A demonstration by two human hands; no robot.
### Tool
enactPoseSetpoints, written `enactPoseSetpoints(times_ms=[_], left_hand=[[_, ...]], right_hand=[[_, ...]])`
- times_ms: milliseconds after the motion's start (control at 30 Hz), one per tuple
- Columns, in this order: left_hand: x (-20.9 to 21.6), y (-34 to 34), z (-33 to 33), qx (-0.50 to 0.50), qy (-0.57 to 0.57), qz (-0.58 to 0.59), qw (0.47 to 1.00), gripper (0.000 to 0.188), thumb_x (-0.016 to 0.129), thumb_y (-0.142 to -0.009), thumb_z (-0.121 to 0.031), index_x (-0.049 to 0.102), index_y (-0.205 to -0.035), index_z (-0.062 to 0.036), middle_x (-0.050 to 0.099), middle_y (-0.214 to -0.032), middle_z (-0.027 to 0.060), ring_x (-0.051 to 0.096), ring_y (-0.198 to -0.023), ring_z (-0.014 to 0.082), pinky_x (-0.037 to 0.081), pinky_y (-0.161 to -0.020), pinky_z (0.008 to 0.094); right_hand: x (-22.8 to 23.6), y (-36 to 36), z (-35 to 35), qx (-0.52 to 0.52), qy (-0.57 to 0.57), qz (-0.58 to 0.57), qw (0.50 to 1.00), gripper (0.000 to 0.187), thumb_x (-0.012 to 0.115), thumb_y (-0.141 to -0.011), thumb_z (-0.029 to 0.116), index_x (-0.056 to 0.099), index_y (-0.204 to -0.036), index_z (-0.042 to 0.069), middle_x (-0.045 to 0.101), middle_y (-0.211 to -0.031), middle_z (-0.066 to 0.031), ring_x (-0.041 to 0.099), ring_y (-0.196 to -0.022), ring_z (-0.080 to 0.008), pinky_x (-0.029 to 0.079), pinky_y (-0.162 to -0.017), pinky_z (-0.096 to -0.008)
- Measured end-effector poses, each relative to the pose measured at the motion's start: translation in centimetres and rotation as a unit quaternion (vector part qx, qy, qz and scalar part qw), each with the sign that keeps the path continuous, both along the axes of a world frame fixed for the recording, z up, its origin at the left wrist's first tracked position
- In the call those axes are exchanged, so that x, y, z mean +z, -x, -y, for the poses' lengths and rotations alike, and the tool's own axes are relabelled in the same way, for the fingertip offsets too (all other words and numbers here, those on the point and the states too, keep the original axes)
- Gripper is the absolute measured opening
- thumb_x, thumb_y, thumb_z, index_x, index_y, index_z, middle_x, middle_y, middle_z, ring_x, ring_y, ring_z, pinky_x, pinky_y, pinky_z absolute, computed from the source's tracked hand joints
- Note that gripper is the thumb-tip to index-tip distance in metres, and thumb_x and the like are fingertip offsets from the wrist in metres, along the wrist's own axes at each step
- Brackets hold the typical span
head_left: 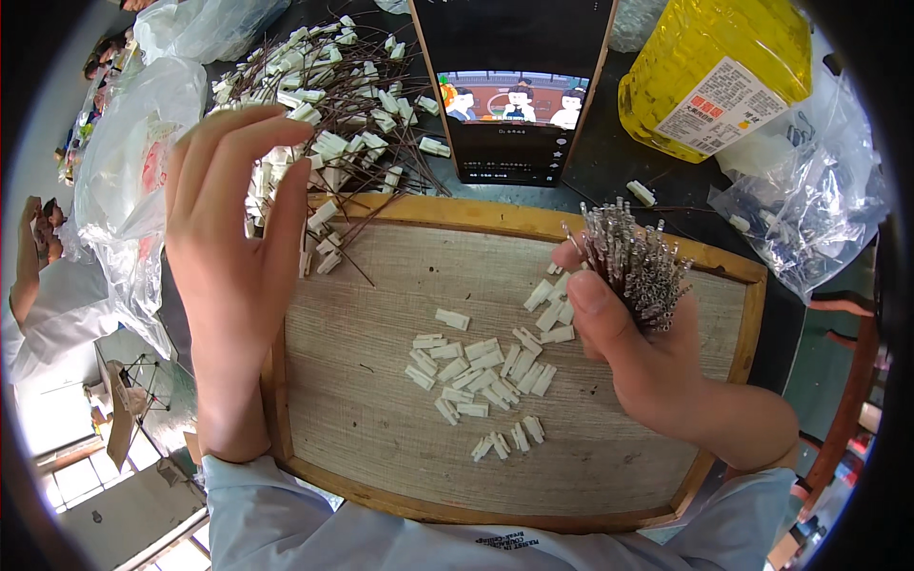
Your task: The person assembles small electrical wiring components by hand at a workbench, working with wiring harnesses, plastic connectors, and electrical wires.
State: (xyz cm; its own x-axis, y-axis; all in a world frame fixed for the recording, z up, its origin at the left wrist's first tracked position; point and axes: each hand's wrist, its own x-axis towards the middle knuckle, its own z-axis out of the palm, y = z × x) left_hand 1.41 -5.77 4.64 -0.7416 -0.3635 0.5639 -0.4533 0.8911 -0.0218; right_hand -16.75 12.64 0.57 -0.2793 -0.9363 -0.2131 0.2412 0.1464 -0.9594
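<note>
My right hand (638,366) is wrapped round a thick bundle of thin wires with metal crimp terminals (633,262), whose silvery ends point up and away. Held out over the tray's far left corner, my left hand (228,205) has its thumb and forefinger apart, with nothing visible between them. Just beyond its fingertips lies a heap of white plastic connectors on brown wires (328,147). Loose white connector housings (486,357) are scattered on the middle of the wood-framed tray (381,466), between my hands.
A phone (509,143) showing a cartoon stands behind the tray. To its right is a yellow, see-through bottle (714,71) with a white label, beside a clear plastic bag (809,190). More clear plastic bags (133,200) hang at the left. One wired connector (641,193) lies beyond the tray.
</note>
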Motion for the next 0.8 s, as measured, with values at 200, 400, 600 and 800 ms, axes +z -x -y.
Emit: enactPoseSetpoints(times_ms=[200,400,600,800], left_hand=[[-1.2,0.4,-2.8,-0.171,-0.295,0.149,0.928,0.017,0.071,-0.067,-0.006,0.064,-0.083,-0.0063,0.058,-0.091,0.0084,0.057,-0.086,0.0241,0.045,-0.072,0.0328],[-3.9,1.3,-3.4,-0.223,-0.292,0.182,0.912,0.023,0.071,-0.067,-0.006,0.060,-0.087,-0.0039,0.057,-0.088,0.0078,0.056,-0.083,0.0255,0.045,-0.069,0.0333],[-3.1,1.3,-4.1,-0.214,-0.515,0.019,0.830,0.024,0.062,-0.075,0.004,0.054,-0.096,0.0005,0.057,-0.091,0.0097,0.055,-0.086,0.0220,0.043,-0.076,0.0321],[-3.2,1.2,-4.0,-0.244,-0.509,-0.028,0.825,0.024,0.062,-0.075,0.005,0.054,-0.097,0.0010,0.059,-0.091,0.0103,0.055,-0.086,0.0236,0.043,-0.078,0.0329]], right_hand=[[-0.1,-0.1,-0.1,0.000,-0.016,0.072,0.997,0.012,0.052,-0.094,0.015,0.049,-0.097,0.004,0.045,-0.072,0.0056,0.038,-0.063,-0.0002,0.032,-0.053,-0.0185],[-0.4,-0.2,-0.1,-0.004,0.003,0.031,1.000,0.011,0.057,-0.090,0.011,0.054,-0.095,0.002,0.050,-0.070,0.0047,0.043,-0.063,-0.0002,0.033,-0.053,-0.0182],[-0.2,0.3,-0.1,0.029,0.011,-0.009,0.999,0.008,0.060,-0.087,0.009,0.058,-0.088,0.002,0.053,-0.069,0.0042,0.045,-0.060,-0.0001,0.033,-0.050,-0.0177],[0.4,0.3,0.0,0.021,-0.018,-0.011,1.000,0.007,0.062,-0.086,0.008,0.059,-0.086,0.001,0.055,-0.068,0.0038,0.046,-0.058,0.0007,0.034,-0.049,-0.0162]])
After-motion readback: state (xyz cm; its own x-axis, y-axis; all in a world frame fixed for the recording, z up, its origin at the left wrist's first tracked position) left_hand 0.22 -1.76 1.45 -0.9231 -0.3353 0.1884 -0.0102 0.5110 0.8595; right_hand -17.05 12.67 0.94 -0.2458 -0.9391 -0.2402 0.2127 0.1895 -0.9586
